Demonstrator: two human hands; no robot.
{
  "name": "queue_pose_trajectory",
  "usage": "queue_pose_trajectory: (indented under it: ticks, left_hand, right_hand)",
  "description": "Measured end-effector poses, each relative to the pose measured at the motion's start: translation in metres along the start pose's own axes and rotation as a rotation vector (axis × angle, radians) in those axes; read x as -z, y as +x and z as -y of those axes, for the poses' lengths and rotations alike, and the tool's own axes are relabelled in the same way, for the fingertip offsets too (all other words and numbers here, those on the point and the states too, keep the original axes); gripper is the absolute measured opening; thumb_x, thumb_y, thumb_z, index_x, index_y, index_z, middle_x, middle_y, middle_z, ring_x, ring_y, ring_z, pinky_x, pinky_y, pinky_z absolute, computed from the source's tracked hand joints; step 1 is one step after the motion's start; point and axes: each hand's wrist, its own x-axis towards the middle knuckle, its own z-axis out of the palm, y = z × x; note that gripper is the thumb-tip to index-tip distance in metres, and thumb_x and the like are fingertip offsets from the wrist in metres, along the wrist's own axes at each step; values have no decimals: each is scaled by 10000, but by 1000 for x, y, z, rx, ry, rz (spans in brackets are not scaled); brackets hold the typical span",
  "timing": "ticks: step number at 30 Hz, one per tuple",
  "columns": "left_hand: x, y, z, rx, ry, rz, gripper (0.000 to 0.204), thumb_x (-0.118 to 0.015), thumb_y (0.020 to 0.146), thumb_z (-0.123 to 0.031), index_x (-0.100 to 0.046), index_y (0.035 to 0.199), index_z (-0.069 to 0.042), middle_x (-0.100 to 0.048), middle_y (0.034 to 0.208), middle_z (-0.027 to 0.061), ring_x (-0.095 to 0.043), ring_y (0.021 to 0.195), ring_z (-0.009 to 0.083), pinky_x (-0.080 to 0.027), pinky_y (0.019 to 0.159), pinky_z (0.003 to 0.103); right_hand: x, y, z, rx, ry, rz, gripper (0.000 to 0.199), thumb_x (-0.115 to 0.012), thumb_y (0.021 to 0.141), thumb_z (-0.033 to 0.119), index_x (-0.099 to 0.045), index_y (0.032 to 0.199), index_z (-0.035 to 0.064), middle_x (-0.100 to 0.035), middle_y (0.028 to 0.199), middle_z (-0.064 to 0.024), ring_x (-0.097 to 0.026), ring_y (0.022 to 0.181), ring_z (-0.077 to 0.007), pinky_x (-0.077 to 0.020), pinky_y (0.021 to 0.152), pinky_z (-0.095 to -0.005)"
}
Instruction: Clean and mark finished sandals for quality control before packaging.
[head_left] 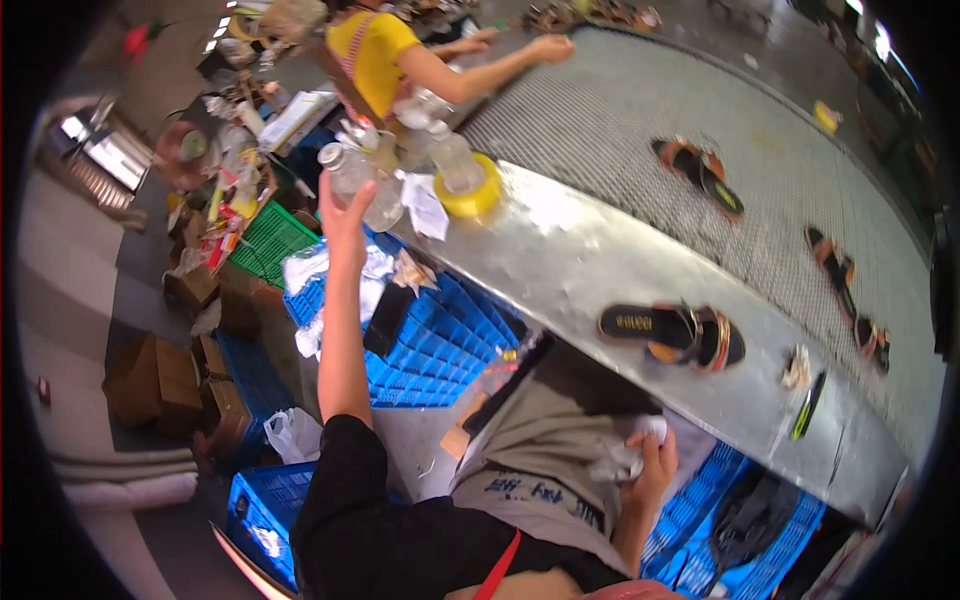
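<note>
My left hand point(345, 225) reaches out to the far left end of the metal ledge, thumb and fingers around a clear plastic bottle point(382, 207) that tilts in its grip. Beside it a second clear bottle point(456, 163) stands at a roll of yellow tape point(486, 196). A white slip of paper point(425, 207) hangs near the ledge's edge. Low at my lap, my right hand point(655, 465) is closed on a crumpled white cloth or tissue point(615, 462). Black sandals point(640, 322) with decorated straps lie on the metal ledge point(560, 255) in front of me.
More sandals point(700, 180) lie on the mesh conveyor point(600, 120) beyond the ledge. A green-and-black cutter or pen point(803, 415) and a crumpled scrap point(797, 368) are at the right. Blue crates point(440, 350) stand below. A co-worker in yellow point(385, 55) stands at the far left.
</note>
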Motion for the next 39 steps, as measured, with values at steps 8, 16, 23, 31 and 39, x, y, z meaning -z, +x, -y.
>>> queue_pose_trajectory:
  ticks: [8,16,23,31,39]
  left_hand:
    - [-17,-133,-39,130,-211,654,809,-897,673,-414,-496,1266,-36,-613,1089,121,-638,1042,278,-535,903,451]
    - [-98,-237,-34,496,-488,1256,728,-917,653,-209,-556,1257,-20,-640,1214,160,-655,1043,243,-498,952,383]
    - [-115,-259,-34,586,-367,1548,714,-849,744,-312,-509,1298,-16,-646,1186,157,-626,1114,236,-473,952,362]
    - [-118,-277,-33,672,-216,1671,683,-819,794,-371,-510,1279,-3,-683,1091,163,-662,1034,263,-496,900,374]
    - [-129,-277,-49,992,-146,1651,606,-758,862,-397,-545,1249,17,-666,1037,115,-635,956,182,-500,845,333]
  right_hand:
    - [-41,24,48,197,-241,333,270,-514,1010,49,-626,1248,-10,-690,944,-67,-614,852,-116,-476,764,-259]
    - [-51,34,48,402,-384,340,277,-538,994,38,-628,1247,-29,-662,916,-92,-632,830,-188,-487,746,-298]
    - [-42,12,23,317,-267,89,238,-567,1001,49,-644,1205,-48,-620,906,-47,-569,815,-112,-440,724,-246]
    - [-15,1,9,226,-315,25,224,-576,1006,66,-658,1191,-30,-624,902,-36,-561,812,-100,-425,706,-239]
    - [4,6,6,89,-274,17,236,-572,1014,90,-664,1208,-10,-645,934,-30,-583,849,-82,-436,697,-220]
